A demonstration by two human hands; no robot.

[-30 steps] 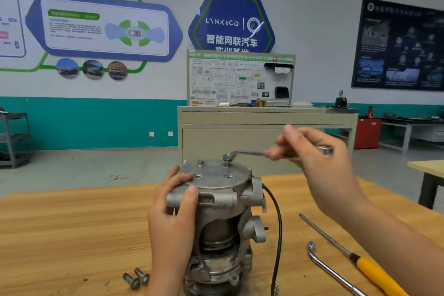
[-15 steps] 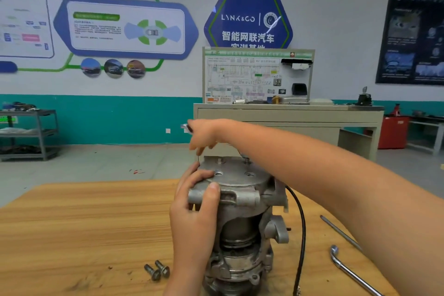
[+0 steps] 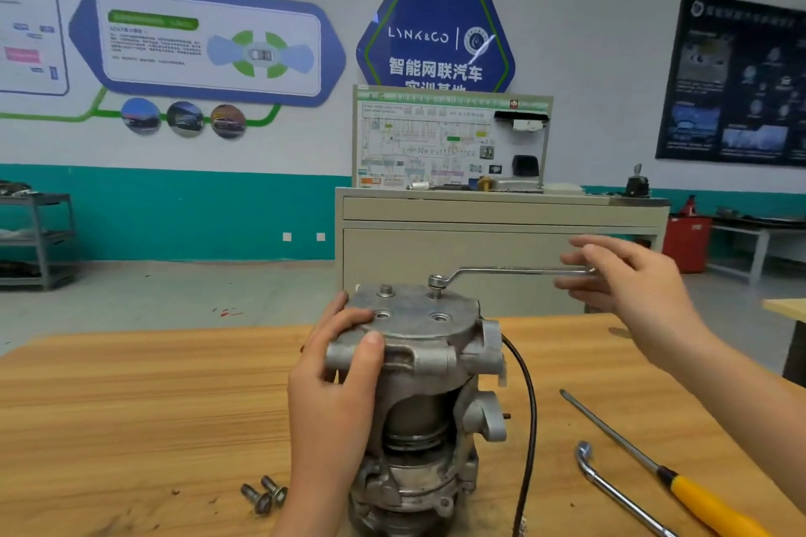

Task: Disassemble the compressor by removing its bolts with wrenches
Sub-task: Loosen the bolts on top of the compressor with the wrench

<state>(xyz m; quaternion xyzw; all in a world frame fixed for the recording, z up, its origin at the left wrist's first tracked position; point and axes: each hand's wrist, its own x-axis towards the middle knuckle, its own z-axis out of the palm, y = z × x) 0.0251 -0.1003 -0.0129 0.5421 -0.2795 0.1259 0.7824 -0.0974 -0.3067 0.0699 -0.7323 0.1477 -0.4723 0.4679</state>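
The compressor stands upright on the wooden bench, near its front edge; its base is cut off by the bottom of the view, and its left flank is hidden behind the left hand. That hand's grip is closed on the compressor, fingers curled over the rim of the top plate, thumb pressed on the front lug; its wrist runs out of view below. On the top plate, a ring wrench sits on the rear right bolt, its handle reaching level to the right; only a short part of that bolt shows under the ring. A second bolt head stands at the rear left; the two front holes look open. The right hand is at the far end of the handle, grip wide, one finger stretched above the handle and the others below it; the hand is blurred, so whether the fingers press the metal is hard to tell, and the handle's tip is hidden by the palm. Two loose bolts lie touching on the bench just left of the compressor's base. A black cable hangs down its right side; its lower end is cut off. To the right lie a yellow-handled screwdriver and a bent steel wrench, both cut off at the bottom edge.
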